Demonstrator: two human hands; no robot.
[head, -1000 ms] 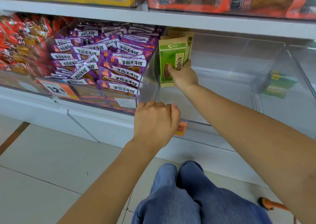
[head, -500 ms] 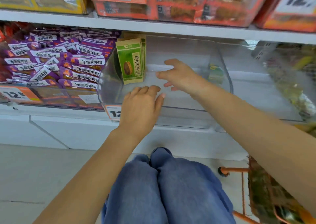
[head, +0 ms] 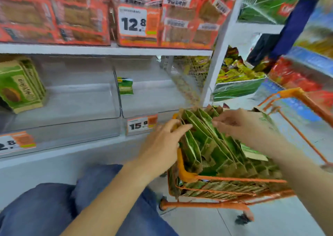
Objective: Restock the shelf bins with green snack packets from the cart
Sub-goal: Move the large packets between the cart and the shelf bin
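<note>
Green snack packets (head: 207, 145) heaped in orange cart (head: 225, 180), lower right. Left hand (head: 160, 145) flat against stack, right hand (head: 234, 123) fingering tops; grasp unclear, blurred. Few packets (head: 19, 88) shelved far left; clear bins (head: 81, 98) mostly unfilled.

I see green packets (head: 207, 143) with tan edges in orange wire cart (head: 225, 180); clear bins (head: 72, 109); orange-white price tags (head: 142, 124); red-orange packs (head: 72, 19) above; blue trousers (head: 45, 208).

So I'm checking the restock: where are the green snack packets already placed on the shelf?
Head view, far left: upright green snack packets stand in the clear plastic bin.
</note>
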